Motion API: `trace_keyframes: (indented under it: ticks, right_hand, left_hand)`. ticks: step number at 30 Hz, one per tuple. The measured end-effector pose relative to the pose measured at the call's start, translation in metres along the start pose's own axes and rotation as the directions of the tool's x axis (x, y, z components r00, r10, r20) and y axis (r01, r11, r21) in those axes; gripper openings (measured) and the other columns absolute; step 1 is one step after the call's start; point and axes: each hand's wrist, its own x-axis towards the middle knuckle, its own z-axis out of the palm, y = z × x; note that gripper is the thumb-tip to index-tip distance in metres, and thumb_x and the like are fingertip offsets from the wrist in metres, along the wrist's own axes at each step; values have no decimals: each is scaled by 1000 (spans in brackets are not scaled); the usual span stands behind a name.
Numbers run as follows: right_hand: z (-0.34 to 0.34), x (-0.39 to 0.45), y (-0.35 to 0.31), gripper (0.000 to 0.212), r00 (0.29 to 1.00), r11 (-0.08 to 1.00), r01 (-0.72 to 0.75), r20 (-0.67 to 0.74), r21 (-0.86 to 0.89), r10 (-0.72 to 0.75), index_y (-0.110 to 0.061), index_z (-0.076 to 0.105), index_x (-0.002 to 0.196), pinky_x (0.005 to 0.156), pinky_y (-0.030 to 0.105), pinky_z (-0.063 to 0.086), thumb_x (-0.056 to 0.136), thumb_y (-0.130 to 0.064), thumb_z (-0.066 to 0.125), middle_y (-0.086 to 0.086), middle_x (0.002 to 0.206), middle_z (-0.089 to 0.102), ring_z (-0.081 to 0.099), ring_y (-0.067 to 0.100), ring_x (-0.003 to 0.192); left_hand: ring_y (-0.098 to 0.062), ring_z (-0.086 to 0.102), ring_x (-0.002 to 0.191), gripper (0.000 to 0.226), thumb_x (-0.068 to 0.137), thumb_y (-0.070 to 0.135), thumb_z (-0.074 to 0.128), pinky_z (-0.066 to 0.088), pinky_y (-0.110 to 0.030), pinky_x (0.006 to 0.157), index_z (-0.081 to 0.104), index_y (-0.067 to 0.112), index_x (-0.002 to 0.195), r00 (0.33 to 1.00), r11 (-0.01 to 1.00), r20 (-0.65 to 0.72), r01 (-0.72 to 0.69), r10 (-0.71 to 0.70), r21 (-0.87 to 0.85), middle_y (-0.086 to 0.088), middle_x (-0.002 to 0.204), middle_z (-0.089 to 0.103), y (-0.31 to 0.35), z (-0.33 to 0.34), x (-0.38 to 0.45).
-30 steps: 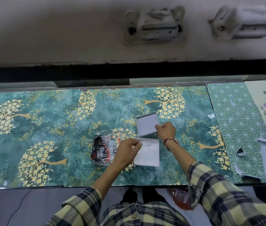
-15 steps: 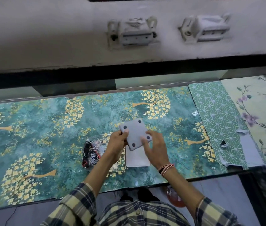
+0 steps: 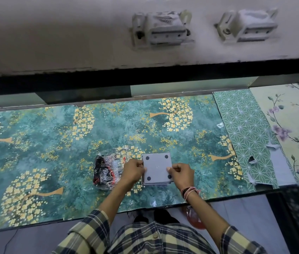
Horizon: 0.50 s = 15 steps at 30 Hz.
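Fingers of left hand [image 3: 133,171] pinch grey square box [image 3: 156,166] at 9 o'clock, right hand [image 3: 181,173] pinches at 3 o'clock; plastic packet [image 3: 107,174] farther toward 9.

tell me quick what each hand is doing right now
Left hand: holding the grey box by its left edge.
Right hand: pinching the same box at its right edge.

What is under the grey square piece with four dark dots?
Under the grey square piece, only a pale rim shows at its near edge; the rest is covered. Left hand and right hand pinch its sides.
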Motion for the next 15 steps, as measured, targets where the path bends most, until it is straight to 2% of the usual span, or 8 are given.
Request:
trace_keyframes:
  ticks: [3,6,9,10,12,13,15]
  right_hand:
    - [-1,0,-4,16,1000,999,10,5,-47,-10,-5,78,72,66,23,60,83,-17,79,-1,53,70,63,-6,49]
    - [0,0,-5,18,1000,998,1,17,-64,0,-5,78,69,66,26,62,83,-17,78,-1,52,70,64,-2,50]
    - [-1,-2,-6,20,1000,998,5,20,-70,-4,-2,77,70,50,3,46,84,-16,78,2,54,71,58,-11,42]
    - [-1,-3,-6,21,1000,998,7,22,-67,-5,0,76,70,47,1,43,84,-15,77,4,55,71,57,-12,40]
    - [-2,-5,-7,24,1000,998,7,22,-58,-6,4,75,68,47,0,41,84,-14,76,6,56,72,57,-18,43]
    - [-2,-5,-7,25,1000,998,9,22,-57,-8,5,75,68,48,0,41,84,-14,76,7,57,73,57,-19,44]
    - [-3,-7,-8,26,1000,999,12,19,-52,-11,6,74,68,47,1,41,84,-14,77,8,57,73,56,-20,44]
  left_hand:
    - [-12,43,55,33,86,-6,64,32,-25,52,58,10,58,1000,999,-18,-20,21,30,1,58,53,-2,-1,1]
    - [-12,35,51,41,84,-4,66,25,-25,52,48,14,52,996,996,-51,-74,76,49,3,51,45,-4,-2,0]
    - [-10,35,49,46,84,-1,69,25,-24,52,48,19,48,992,993,-74,-99,103,59,5,48,45,-5,-1,-2]
    - [-10,36,49,44,84,0,69,25,-24,51,52,17,48,991,993,-79,-101,106,62,7,47,46,-6,-1,-2]
    - [-7,35,47,29,85,0,70,25,-23,50,62,2,57,991,994,-88,-98,102,51,9,44,45,-6,-1,-3]
    - [-4,34,46,22,85,0,71,26,-22,49,63,-7,66,991,995,-99,-91,95,41,7,44,45,-5,-1,-4]
    - [-4,36,48,16,85,0,72,29,-21,51,67,-8,72,989,995,-106,-101,102,15,-4,47,48,-7,-2,-3]
